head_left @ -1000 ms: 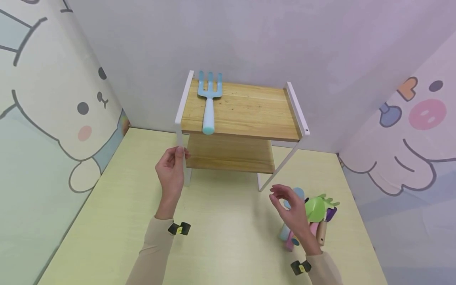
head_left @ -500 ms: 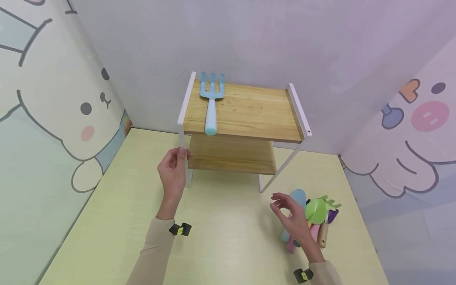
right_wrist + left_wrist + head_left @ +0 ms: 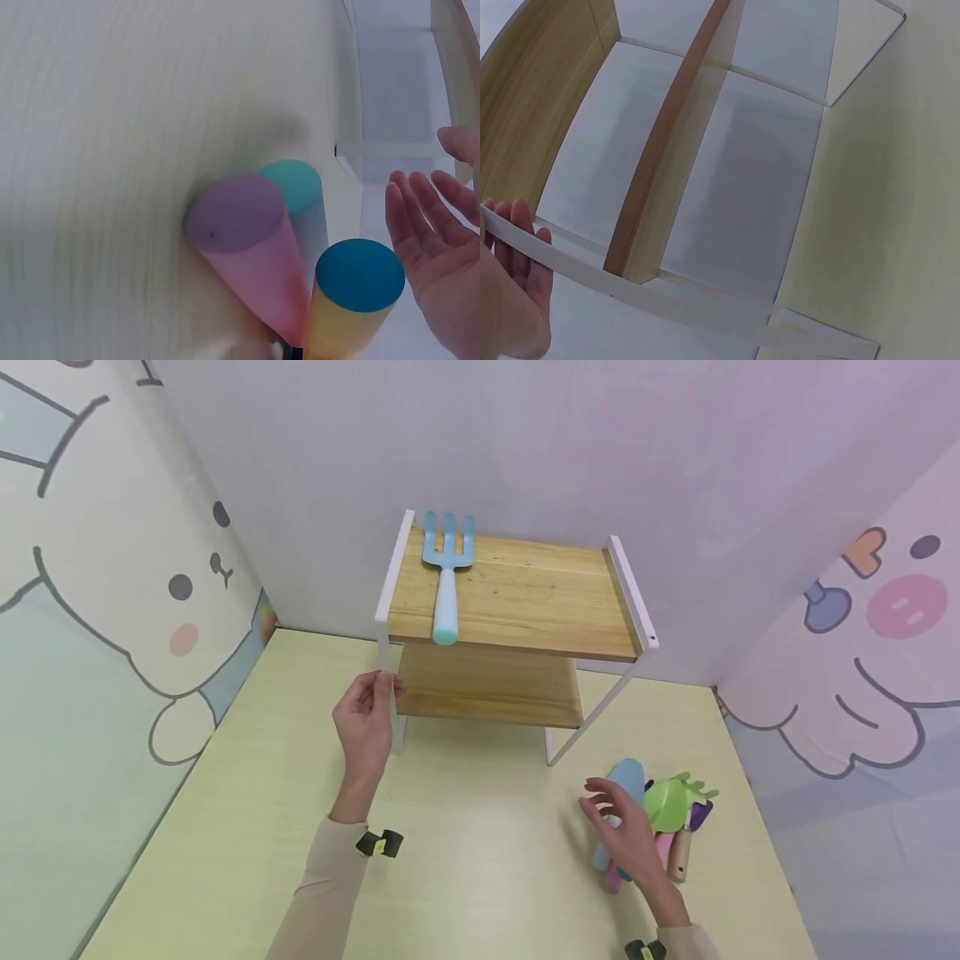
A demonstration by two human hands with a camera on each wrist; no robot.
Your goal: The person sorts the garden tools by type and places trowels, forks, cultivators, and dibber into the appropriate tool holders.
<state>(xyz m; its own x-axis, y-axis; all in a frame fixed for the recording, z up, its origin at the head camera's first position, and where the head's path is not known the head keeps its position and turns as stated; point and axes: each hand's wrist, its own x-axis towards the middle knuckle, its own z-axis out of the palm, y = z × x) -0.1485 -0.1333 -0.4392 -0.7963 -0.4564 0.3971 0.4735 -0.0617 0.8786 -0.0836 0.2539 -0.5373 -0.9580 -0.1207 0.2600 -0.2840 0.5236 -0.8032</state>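
A two-tier rack with wooden boards point(image 3: 540, 602) and a white metal frame stands toward the wall. My left hand point(image 3: 363, 722) grips its front left post point(image 3: 577, 276), fingers curled behind and thumb in front. On the top board, at the left, lies a light blue hand fork point(image 3: 446, 602), tines toward the wall. My right hand point(image 3: 628, 835) hovers with loosely bent fingers over a pile of garden tools, holding nothing. In the pile are a blue trowel point(image 3: 628, 777), a pink handle point(image 3: 259, 274), a yellow handle with a blue end point(image 3: 360, 277) and a teal-ended handle point(image 3: 292, 187).
Also in the pile lie a green tool point(image 3: 666, 806), a purple piece point(image 3: 701, 815) and a wooden handle point(image 3: 679, 856). The rack's lower board point(image 3: 487, 689) sits under the top one. Cartoon-printed walls point(image 3: 847, 610) border the pale yellow table point(image 3: 465, 860).
My right hand has moved down over the tool pile, away from the rack. My left hand keeps its grip on the post. The view has shifted slightly.
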